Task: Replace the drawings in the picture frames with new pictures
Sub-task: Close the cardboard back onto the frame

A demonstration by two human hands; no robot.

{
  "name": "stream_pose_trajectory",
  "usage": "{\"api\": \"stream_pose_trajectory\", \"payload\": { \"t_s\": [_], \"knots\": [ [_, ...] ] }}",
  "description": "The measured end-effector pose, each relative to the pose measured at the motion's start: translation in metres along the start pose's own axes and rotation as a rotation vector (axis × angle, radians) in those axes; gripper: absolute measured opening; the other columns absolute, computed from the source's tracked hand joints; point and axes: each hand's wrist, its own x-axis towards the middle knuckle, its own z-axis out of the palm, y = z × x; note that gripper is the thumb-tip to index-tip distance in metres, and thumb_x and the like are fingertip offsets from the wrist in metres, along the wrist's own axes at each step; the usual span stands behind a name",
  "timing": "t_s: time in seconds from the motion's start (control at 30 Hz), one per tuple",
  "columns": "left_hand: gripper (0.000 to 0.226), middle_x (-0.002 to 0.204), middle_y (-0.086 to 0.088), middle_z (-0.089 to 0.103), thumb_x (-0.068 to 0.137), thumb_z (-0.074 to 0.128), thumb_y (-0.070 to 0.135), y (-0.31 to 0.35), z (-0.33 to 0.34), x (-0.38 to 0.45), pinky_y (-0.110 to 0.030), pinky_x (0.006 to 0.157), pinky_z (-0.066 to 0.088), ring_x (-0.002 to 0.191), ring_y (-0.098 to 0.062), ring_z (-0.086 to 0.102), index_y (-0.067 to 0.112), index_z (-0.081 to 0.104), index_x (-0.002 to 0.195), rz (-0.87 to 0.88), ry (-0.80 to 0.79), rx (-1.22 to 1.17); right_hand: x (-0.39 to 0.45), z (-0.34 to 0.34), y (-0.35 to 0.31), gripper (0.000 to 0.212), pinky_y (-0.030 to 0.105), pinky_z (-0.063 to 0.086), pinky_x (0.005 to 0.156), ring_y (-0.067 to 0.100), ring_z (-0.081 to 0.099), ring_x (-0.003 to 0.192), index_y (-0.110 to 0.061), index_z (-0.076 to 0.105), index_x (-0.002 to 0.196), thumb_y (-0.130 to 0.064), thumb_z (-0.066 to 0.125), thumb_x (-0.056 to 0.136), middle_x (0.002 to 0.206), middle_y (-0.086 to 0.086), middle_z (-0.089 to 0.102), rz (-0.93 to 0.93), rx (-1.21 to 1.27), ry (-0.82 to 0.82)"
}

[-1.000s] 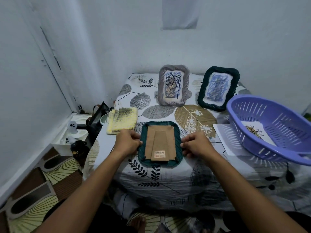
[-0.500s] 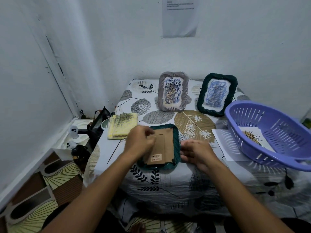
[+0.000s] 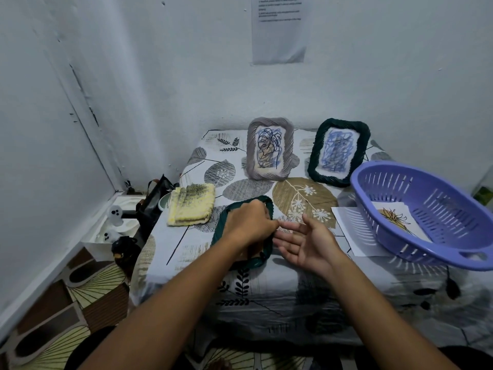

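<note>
Left hand [image 3: 249, 222]: centre of the frame, grip curled over the face-down green frame [image 3: 221, 231]; what it clasps is hidden.
Right hand [image 3: 306, 243]: just right of it, palm up, fingers apart, grasping nothing.
Gray frame [image 3: 270, 152], dark frame [image 3: 338, 152]: upright, upper centre.
Basket [image 3: 426, 209]: right edge, a drawing [image 3: 397, 218] inside.

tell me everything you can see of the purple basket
The purple basket is an oval plastic tub with slotted walls and a cut-out handle in its near rim. It sits tilted at the table's right, resting partly on a white sheet. Inside lies a paper with a yellow-and-black drawing. Neither hand touches it.
</note>
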Motion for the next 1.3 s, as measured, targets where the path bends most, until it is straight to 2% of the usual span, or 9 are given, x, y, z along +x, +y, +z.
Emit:
{"api": "stream_pose_trajectory", "payload": {
  "t_s": [0.2, 0.33, 0.5, 0.6, 0.73, 0.87, 1.0, 1.17, 1.3],
  "knots": [
    [0.025, 0.064, -0.004, 0.061, 0.079, 0.066, 0.027, -0.002, -0.015, 0.003, -0.032, 0.066, 0.048, 0.073, -0.026, 0.063, 0.014, 0.056, 0.060, 0.011, -0.028, -0.053, 0.001, 0.006, -0.001, 0.050, 0.032, 0.050, 0.065, 0.031, 0.068, 0.083, -0.007, 0.061, 0.103, -0.049, 0.034, 0.097, 0.096, 0.017, 0.072, -0.049, -0.052, -0.028],
    [0.037, 0.051, 0.004, 0.048, 0.083, 0.067, 0.023, -0.013, -0.041, 0.000, -0.027, 0.056, 0.034, 0.052, -0.012, 0.045, 0.017, 0.049, 0.051, 0.084, -0.006, -0.184, 0.004, 0.012, 0.001, 0.044, 0.036, 0.052, 0.069, 0.033, 0.065, 0.086, -0.006, 0.059, 0.097, -0.045, 0.038, 0.097, 0.100, 0.018, 0.067, -0.078, -0.078, -0.014],
    [0.030, 0.057, -0.002, 0.050, 0.092, 0.060, 0.017, -0.037, -0.075, -0.014, -0.017, 0.045, 0.035, 0.047, -0.008, 0.044, 0.009, 0.056, 0.063, 0.116, -0.058, -0.709, 0.010, 0.019, 0.012, 0.030, 0.039, 0.054, 0.072, 0.031, 0.062, 0.087, -0.006, 0.059, 0.094, -0.034, 0.047, 0.095, 0.098, 0.018, 0.062, -0.078, -0.037, -0.023],
    [0.024, 0.071, -0.003, 0.059, 0.093, 0.055, 0.022, -0.056, -0.077, -0.018, -0.021, 0.055, 0.044, 0.064, -0.015, 0.053, 0.004, 0.059, 0.077, 0.105, -0.079, -0.919, 0.008, 0.026, 0.017, 0.024, 0.037, 0.057, 0.072, 0.028, 0.065, 0.081, -0.005, 0.058, 0.097, -0.026, 0.047, 0.096, 0.093, 0.017, 0.065, -0.088, 0.000, -0.088],
    [0.021, 0.065, 0.002, 0.063, 0.093, 0.051, 0.016, -0.066, -0.067, -0.023, -0.018, 0.052, 0.046, 0.058, -0.009, 0.057, 0.003, 0.054, 0.077, 0.086, -0.028, -1.149, 0.005, 0.033, 0.017, 0.027, 0.038, 0.059, 0.066, 0.029, 0.070, 0.085, -0.003, 0.057, 0.111, -0.024, 0.045, 0.098, 0.100, 0.018, 0.070, -0.092, 0.065, -0.141],
    [0.028, 0.081, -0.006, 0.068, 0.083, 0.057, 0.025, -0.078, -0.058, -0.022, -0.027, 0.066, 0.053, 0.073, -0.016, 0.063, -0.001, 0.060, 0.094, 0.036, -0.020, -1.304, 0.001, 0.029, 0.009, 0.022, 0.040, 0.060, 0.066, 0.028, 0.068, 0.085, -0.003, 0.057, 0.109, -0.018, 0.046, 0.098, 0.096, 0.016, 0.071, -0.196, 0.069, -0.120],
    [0.031, 0.084, -0.010, 0.068, 0.080, 0.060, 0.027, -0.082, -0.047, -0.020, -0.028, 0.066, 0.053, 0.074, -0.020, 0.062, -0.001, 0.061, 0.095, -0.041, -0.015, -1.340, -0.002, 0.019, 0.000, 0.023, 0.043, 0.059, 0.073, 0.025, 0.068, 0.081, -0.001, 0.061, 0.109, -0.016, 0.053, 0.094, 0.100, 0.016, 0.070, -0.259, 0.024, -0.090],
    [0.017, 0.076, -0.005, 0.067, 0.089, 0.058, 0.022, -0.079, -0.034, -0.020, -0.026, 0.056, 0.051, 0.064, -0.014, 0.060, 0.008, 0.063, 0.082, -0.139, -0.042, -1.263, -0.005, 0.001, -0.007, 0.019, 0.035, 0.057, 0.065, 0.026, 0.065, 0.076, 0.000, 0.067, 0.100, -0.014, 0.061, 0.088, 0.092, 0.016, 0.070, -0.293, -0.074, -0.011],
    [0.018, 0.068, -0.007, 0.059, 0.088, 0.064, 0.020, -0.077, -0.026, -0.020, -0.023, 0.044, 0.045, 0.049, -0.013, 0.051, 0.002, 0.066, 0.085, -0.242, -0.066, -1.123, -0.006, -0.012, -0.013, 0.012, 0.032, 0.056, 0.061, 0.022, 0.066, 0.069, -0.001, 0.069, 0.090, -0.011, 0.064, 0.084, 0.083, 0.014, 0.072, -0.307, -0.142, 0.042]
  ]
}}
